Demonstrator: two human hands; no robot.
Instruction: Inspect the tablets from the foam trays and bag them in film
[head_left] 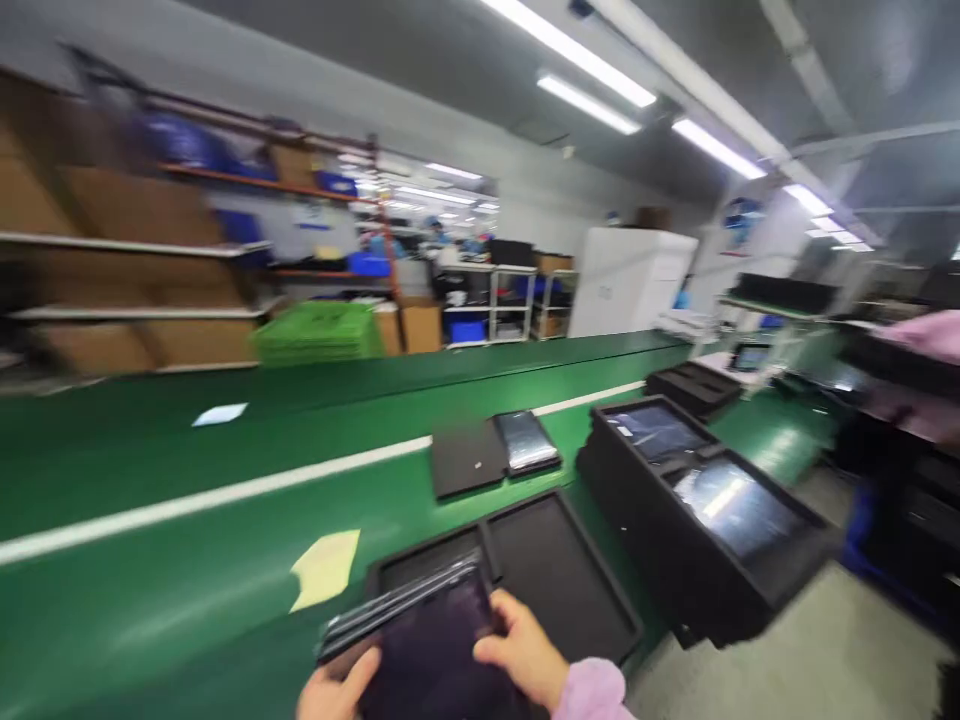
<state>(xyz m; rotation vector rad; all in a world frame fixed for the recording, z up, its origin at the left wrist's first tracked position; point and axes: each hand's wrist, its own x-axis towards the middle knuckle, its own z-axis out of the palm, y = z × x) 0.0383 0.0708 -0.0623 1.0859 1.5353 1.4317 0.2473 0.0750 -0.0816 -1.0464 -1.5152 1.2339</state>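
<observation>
Near the bottom centre, a small stack of dark, glossy screen panels (431, 650) tilts up between my hands, its layered edges showing at the top. My left hand (339, 690) grips its left side, with the thumb on the front; the rest of that hand is cut off by the frame. My right hand (525, 645) closes on the right side, thumb and a finger over the front face. Just behind the stack lies a black foam tray (562, 565) with two recesses; the right one holds nothing, and the left is partly hidden by the panels.
On the right stands a tall stack of black foam trays (637, 510) with shiny screens in its top recesses. A dark flat pad (466, 460) and a glossy panel (527, 442) lie ahead. Yellow paper (327, 570) rests on the green bench. A person's pink sleeve (926, 335) shows far right.
</observation>
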